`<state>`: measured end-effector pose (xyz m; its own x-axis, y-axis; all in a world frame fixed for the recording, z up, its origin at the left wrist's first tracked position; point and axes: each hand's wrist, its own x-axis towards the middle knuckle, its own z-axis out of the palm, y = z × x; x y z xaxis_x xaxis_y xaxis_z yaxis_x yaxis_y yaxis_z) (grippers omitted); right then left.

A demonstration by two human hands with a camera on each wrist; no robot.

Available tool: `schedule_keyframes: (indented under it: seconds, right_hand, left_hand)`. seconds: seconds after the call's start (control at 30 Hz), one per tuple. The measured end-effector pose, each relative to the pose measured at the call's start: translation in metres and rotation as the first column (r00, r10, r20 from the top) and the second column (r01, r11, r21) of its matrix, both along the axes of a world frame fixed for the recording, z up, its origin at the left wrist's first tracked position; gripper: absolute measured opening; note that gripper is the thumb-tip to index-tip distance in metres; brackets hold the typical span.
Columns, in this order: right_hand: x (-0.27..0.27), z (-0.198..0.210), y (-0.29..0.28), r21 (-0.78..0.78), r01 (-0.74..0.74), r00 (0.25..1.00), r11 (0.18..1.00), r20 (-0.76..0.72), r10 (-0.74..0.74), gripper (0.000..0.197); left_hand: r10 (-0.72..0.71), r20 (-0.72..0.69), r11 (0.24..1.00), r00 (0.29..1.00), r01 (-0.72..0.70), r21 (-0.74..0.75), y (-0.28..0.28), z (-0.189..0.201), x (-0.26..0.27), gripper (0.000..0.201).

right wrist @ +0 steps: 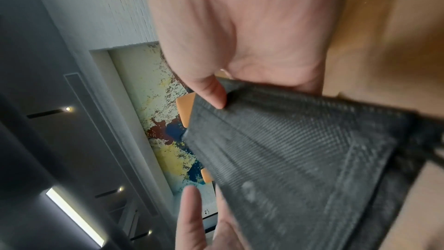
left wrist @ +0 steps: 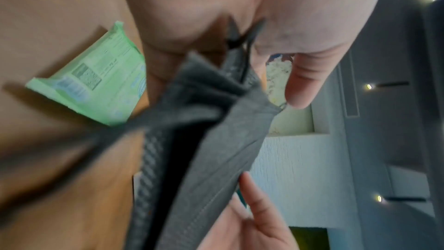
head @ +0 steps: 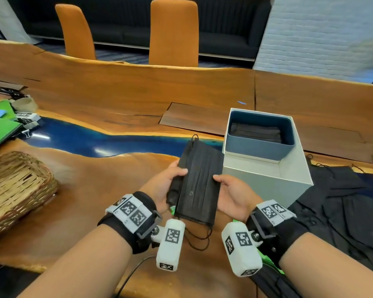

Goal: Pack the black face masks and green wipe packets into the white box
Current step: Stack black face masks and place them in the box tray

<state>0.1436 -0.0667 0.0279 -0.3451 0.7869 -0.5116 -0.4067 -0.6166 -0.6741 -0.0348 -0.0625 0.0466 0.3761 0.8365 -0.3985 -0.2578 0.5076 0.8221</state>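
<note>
Left hand (head: 167, 183) and right hand (head: 232, 195) pinched pleated, woven black masks (head: 197, 186); white box (head: 267, 168) stood open at 2 o'clock.

Both forearms reach in from the bottom of frame, wrists banded. Left hand (head: 167, 183) and right hand (head: 233, 193) sit at frame centre, palms facing, thumbs on top, each pinching the mask stack (head: 197, 186).
</note>
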Motion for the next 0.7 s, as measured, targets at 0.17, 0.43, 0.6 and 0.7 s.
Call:
schedule_keyframes:
  seconds: [0.17,0.43,0.6,0.7]
  right_hand:
    - [0.006,-0.004,0.008,0.174,0.089,0.971,0.981,0.204,-0.124,0.038]
    - [0.009,-0.003,0.007,0.396,-0.002,0.927,0.918,0.344,-0.146,0.034]
    - [0.013,-0.028,0.006,0.35,-0.082,0.852,0.933,0.511,-0.116,0.037]
    - [0.019,-0.045,0.007,0.298,-0.161,0.79,0.941,0.61,-0.058,0.034]
  left_hand:
    - [-0.031,-0.443,0.994,0.896,0.074,0.081,0.009,-0.005,0.002,0.039]
    - [0.058,-0.466,0.948,0.883,0.098,0.303,0.016,-0.011,0.007,0.029]
    - [0.024,-0.553,0.96,0.833,0.136,0.246,0.014,-0.038,0.01,0.026]
    - [-0.015,-0.614,0.961,0.789,0.182,0.21,0.01,-0.053,0.015,0.035]
